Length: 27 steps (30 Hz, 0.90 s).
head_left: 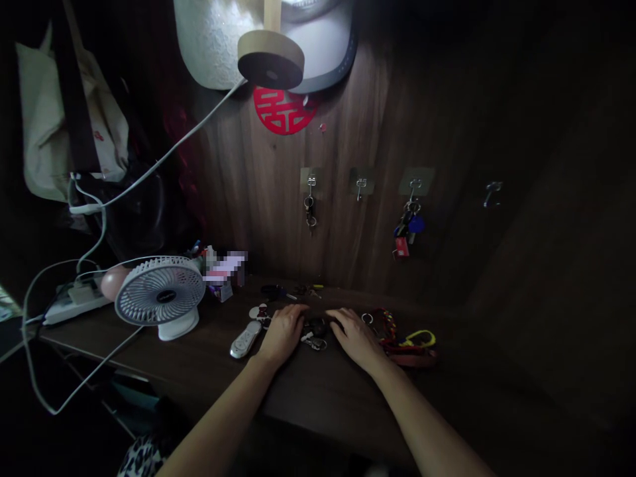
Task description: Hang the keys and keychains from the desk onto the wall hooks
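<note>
Q. Identify the item and its position.
A. A small bunch of dark and silvery metal keys [314,342]. It lies on the dark brown wooden table [311,391], between the two hands.

Q. Expected handling?
A. Judged light, with stiff parts that should swing loosely against one another. The metal is probably smooth and a little slippery; breakage appears unlikely. The dim light hides finer detail.

Q. Recommended point of hold?
A. What looks like a thin ring at the near edge, pinched between thumb and forefinger. A hold on a single key would probably let the others dangle and twist.

Q. Condition of the hands?
A. The left hand [284,334] is palm down just beside the bunch, fingers loosely extended. The right hand [354,336] is likewise palm down on the other side, thumb apart from the fingers. Nothing shows in either grasp; the undersides are hidden.

Q. Surroundings?
A. Beside the left hand, a white elongated remote control [246,339]. To the right of the right hand, a bright yellow cord loop [422,338] among reddish bands. Farther left, a white round-caged plastic fan [159,298]. On the wood-panelled wall [273,218], a key cluster with a blue tag [416,224] hangs from a metal hook.
</note>
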Motion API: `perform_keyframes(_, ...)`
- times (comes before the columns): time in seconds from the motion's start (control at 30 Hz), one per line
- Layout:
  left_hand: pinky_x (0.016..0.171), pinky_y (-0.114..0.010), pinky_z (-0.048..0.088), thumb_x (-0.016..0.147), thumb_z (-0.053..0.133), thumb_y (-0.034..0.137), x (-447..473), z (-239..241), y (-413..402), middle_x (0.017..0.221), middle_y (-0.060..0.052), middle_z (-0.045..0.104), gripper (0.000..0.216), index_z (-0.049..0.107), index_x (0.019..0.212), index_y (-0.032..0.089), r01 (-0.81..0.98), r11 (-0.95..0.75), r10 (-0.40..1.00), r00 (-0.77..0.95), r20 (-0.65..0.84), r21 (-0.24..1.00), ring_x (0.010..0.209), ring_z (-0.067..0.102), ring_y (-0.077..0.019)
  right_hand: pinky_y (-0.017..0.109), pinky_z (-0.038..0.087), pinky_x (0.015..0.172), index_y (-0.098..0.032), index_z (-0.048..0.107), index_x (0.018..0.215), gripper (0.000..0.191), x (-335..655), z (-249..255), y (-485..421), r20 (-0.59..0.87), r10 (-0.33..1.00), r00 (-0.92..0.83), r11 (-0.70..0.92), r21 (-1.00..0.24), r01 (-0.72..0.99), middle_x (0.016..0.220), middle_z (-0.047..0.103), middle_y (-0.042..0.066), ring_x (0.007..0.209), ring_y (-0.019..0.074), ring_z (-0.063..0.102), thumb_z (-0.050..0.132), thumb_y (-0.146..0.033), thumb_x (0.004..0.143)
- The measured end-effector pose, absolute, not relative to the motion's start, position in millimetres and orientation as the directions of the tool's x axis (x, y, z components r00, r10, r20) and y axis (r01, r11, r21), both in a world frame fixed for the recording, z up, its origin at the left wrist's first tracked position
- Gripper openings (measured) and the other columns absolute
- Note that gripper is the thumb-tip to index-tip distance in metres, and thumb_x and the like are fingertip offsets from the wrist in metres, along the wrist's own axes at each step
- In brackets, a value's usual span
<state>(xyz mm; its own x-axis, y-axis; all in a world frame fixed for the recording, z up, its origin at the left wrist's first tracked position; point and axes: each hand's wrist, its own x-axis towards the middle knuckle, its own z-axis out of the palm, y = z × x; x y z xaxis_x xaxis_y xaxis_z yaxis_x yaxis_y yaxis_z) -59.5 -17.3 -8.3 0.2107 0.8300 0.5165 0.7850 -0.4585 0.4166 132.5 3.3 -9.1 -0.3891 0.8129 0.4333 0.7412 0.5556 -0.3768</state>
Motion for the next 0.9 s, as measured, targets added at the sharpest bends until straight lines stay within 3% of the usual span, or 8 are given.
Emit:
perform_keyframes(0.13, 0.091, -0.035, 0.043, 0.086, 0.039, 0.01, -59.5, -12.4, -15.5, 0.108, -0.004, 0.065, 0.032, 0.054, 0.111, 0.02, 0.771, -0.499, 0.82, 0.272, 0.504, 0.396, 0.102, 0.059, -0.0188, 0.031, 0.039, 0.091, -0.028, 0.056, 0.114, 0.039, 130.1, -10.0, 4.5, 0.416, 0.77, -0.483, 0.627, -0.359, 0.691, 0.108, 0.061, 0.001, 0.103, 0.0164, 0.052, 0.04, -0.008, 0.084)
perform_keyframes(0.37, 0.09, -0.036, 0.043, 0.089, 0.039, 0.016, -57.0, -8.9, -18.0, 0.108, -0.005, 0.066, 0.027, 0.056, 0.11, 0.021, 0.772, -0.506, 0.816, 0.283, 0.504, 0.385, 0.102, 0.06, -0.0194, 0.03, 0.041, 0.079, -0.023, 0.059, 0.086, 0.012, 126.0, -3.9, -0.4, 0.418, 0.791, -0.448, 0.596, -0.357, 0.719, 0.087, 0.063, 0.001, 0.086, 0.0172, 0.056, 0.047, -0.02, 0.086)
perform_keyframes(0.53, 0.092, -0.036, 0.042, 0.091, 0.041, 0.027, -54.8, 0.7, -26.8, 0.107, -0.004, 0.066, 0.024, 0.057, 0.109, 0.022, 0.72, -0.582, 0.775, 0.35, 0.526, 0.378, 0.103, 0.059, -0.019, 0.026, 0.041, 0.068, -0.022, 0.057, 0.082, 0.014, 124.7, 0.0, -4.0, 0.482, 0.79, -0.378, 0.604, -0.511, 0.612, 0.078, 0.062, 0.0, 0.073, 0.015, 0.058, 0.045, -0.027, 0.086)
perform_keyframes(0.67, 0.093, -0.037, 0.041, 0.082, 0.057, 0.034, -54.4, 2.9, -31.6, 0.109, -0.004, 0.064, 0.036, 0.05, 0.115, 0.022, 0.685, -0.621, 0.747, 0.37, 0.553, 0.381, 0.103, 0.058, -0.0204, 0.023, 0.04, 0.059, -0.021, 0.057, 0.078, 0.016, 120.3, 3.5, -7.7, 0.513, 0.807, -0.294, 0.588, -0.641, 0.493, 0.069, 0.06, -0.002, 0.064, 0.0131, 0.056, 0.046, -0.031, 0.085)
perform_keyframes(0.77, 0.093, -0.038, 0.042, 0.076, 0.066, 0.031, -53.5, 2.0, -32.5, 0.114, -0.005, 0.06, 0.05, 0.044, 0.12, 0.023, 0.669, -0.629, 0.735, 0.344, 0.585, 0.396, 0.104, 0.056, -0.0214, 0.022, 0.039, 0.055, -0.021, 0.056, 0.077, 0.018, 116.7, 4.0, -8.8, 0.487, 0.838, -0.245, 0.546, -0.744, 0.385, 0.062, 0.057, -0.003, 0.056, 0.0117, 0.053, 0.049, -0.036, 0.084)
perform_keyframes(0.9, 0.092, -0.038, 0.043, 0.079, 0.062, 0.027, -50.9, -0.1, -32.3, 0.114, -0.005, 0.059, 0.045, 0.042, 0.119, 0.024, 0.647, -0.646, 0.714, 0.327, 0.619, 0.404, 0.105, 0.056, -0.0212, 0.021, 0.039, 0.049, -0.019, 0.056, 0.077, 0.023, 112.1, 6.0, -9.2, 0.419, 0.886, -0.197, 0.453, -0.872, 0.185, 0.057, 0.056, -0.004, 0.049, 0.0103, 0.05, 0.053, -0.042, 0.08)
